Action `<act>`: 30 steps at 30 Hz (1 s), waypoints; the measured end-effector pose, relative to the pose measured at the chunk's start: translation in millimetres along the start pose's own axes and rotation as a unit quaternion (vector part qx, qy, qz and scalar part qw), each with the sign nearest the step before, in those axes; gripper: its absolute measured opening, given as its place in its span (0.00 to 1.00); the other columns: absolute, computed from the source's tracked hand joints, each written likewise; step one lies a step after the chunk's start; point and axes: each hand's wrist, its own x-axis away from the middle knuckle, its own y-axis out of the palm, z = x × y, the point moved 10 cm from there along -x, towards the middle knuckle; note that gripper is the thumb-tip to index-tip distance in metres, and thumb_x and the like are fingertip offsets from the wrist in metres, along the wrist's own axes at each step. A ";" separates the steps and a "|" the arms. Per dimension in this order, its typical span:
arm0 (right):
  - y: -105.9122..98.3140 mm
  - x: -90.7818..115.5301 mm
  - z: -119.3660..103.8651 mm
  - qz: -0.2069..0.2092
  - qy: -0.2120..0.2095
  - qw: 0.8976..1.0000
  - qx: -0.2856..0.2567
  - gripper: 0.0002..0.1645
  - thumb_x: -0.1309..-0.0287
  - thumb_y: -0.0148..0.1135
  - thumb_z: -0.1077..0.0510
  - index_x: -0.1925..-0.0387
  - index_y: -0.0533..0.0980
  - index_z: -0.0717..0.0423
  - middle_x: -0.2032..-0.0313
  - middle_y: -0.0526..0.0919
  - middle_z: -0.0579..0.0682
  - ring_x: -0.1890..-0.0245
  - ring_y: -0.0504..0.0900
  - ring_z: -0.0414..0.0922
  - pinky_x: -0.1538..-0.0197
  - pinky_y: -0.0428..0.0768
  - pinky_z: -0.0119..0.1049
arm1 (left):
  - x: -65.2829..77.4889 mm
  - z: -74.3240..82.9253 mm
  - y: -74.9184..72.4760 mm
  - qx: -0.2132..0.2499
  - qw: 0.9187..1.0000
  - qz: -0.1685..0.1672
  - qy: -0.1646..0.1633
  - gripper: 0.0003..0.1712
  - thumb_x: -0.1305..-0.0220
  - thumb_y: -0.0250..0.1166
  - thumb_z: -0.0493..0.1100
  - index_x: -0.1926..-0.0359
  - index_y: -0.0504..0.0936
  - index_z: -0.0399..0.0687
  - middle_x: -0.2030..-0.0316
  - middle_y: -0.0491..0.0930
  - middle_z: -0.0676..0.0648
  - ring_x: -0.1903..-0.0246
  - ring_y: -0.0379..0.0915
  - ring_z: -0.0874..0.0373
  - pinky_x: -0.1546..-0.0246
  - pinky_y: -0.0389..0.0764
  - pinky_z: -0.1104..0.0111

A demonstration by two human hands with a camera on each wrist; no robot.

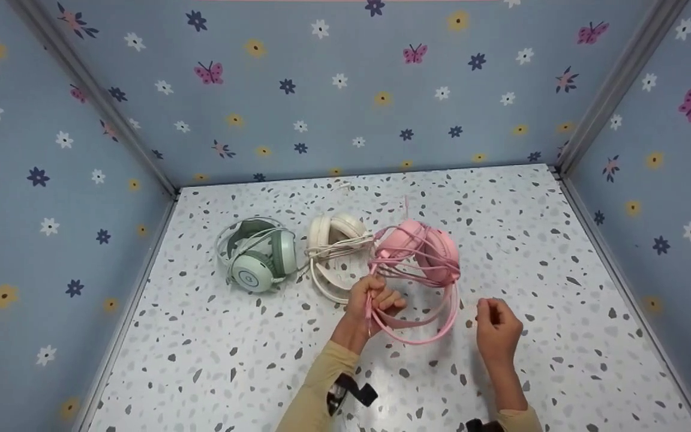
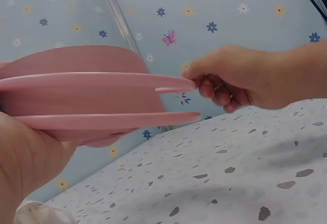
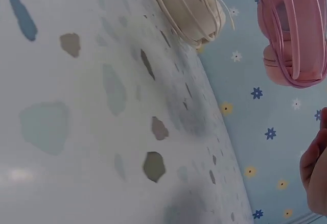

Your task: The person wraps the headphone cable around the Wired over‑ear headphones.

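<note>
A pair of pink headphones is held up off the table by my left hand, which grips one side of the headband. Thin pink cable loops across both ear cups, and a short end of it sticks up behind them. To the right of the headband, a gap away in the head view, my right hand is raised with its fingers curled in and the thumb against the index finger. Nothing shows between those fingers. In the left wrist view, the pink headband fills the left side.
White headphones, wrapped in their cable, lie just left of the pink pair. Farther left rest light green headphones. The speckled white table is enclosed by blue flowered walls at the back and both sides.
</note>
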 end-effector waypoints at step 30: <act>3.5 -15.9 -94.3 -0.039 -0.093 0.993 -0.067 0.09 0.43 0.56 0.78 0.77 0.75 0.71 0.86 0.72 0.54 0.85 0.69 0.33 0.82 0.65 0.23 | -138.4 -14.0 -83.9 -0.001 0.985 0.164 0.052 0.21 0.45 0.42 0.37 0.93 0.58 0.53 0.94 0.59 0.56 0.92 0.58 0.63 0.78 0.67 0.69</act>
